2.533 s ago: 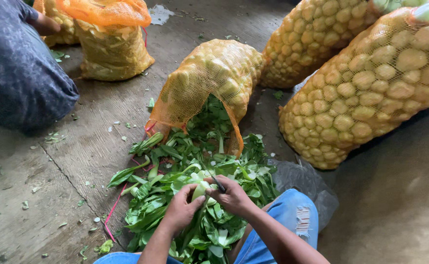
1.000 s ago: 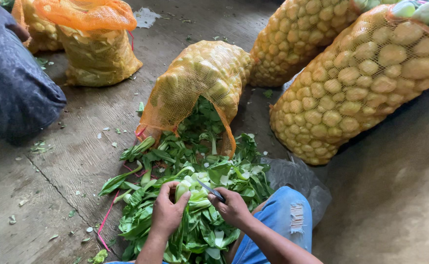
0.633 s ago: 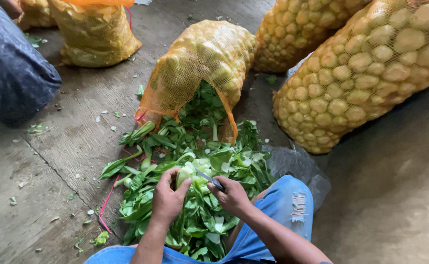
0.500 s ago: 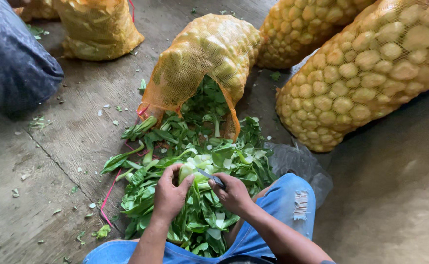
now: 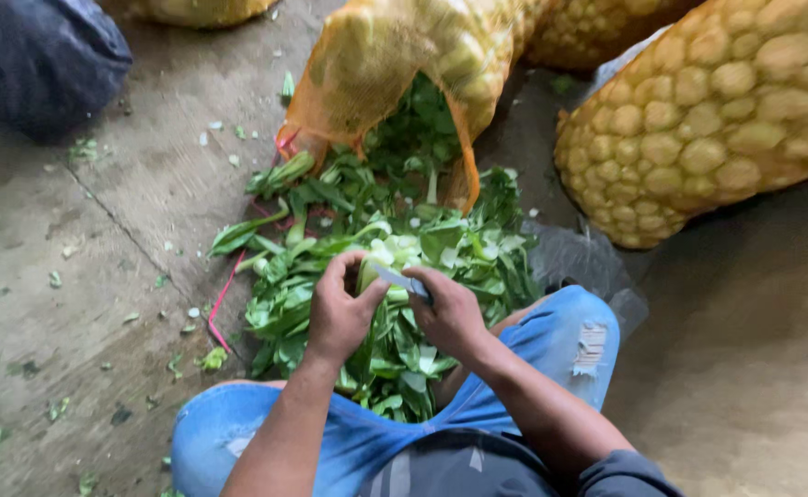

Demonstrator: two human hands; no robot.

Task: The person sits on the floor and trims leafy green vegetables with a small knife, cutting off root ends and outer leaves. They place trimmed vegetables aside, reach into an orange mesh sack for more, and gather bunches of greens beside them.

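My left hand (image 5: pixel 341 308) grips a pale green leafy vegetable (image 5: pixel 387 267) over a heap of cut green leaves (image 5: pixel 367 258) on the floor. My right hand (image 5: pixel 450 313) holds a small knife (image 5: pixel 402 280) whose blade lies against the vegetable's top. Both hands hover just above the heap, between my knees in blue jeans (image 5: pixel 560 340). Behind the heap lies an open orange mesh sack (image 5: pixel 404 55) with more pale vegetables and leaves spilling from its mouth.
A full yellow mesh sack (image 5: pixel 717 120) lies at the right, another at the top. A dark cloth bundle (image 5: pixel 36 55) sits top left. Clear plastic (image 5: pixel 579 262) lies by my right knee. Leaf scraps dot the concrete floor (image 5: pixel 73 276).
The camera has dipped closer to the heap. My hands have stayed over the leaves, turning the vegetable while the knife works at its top.
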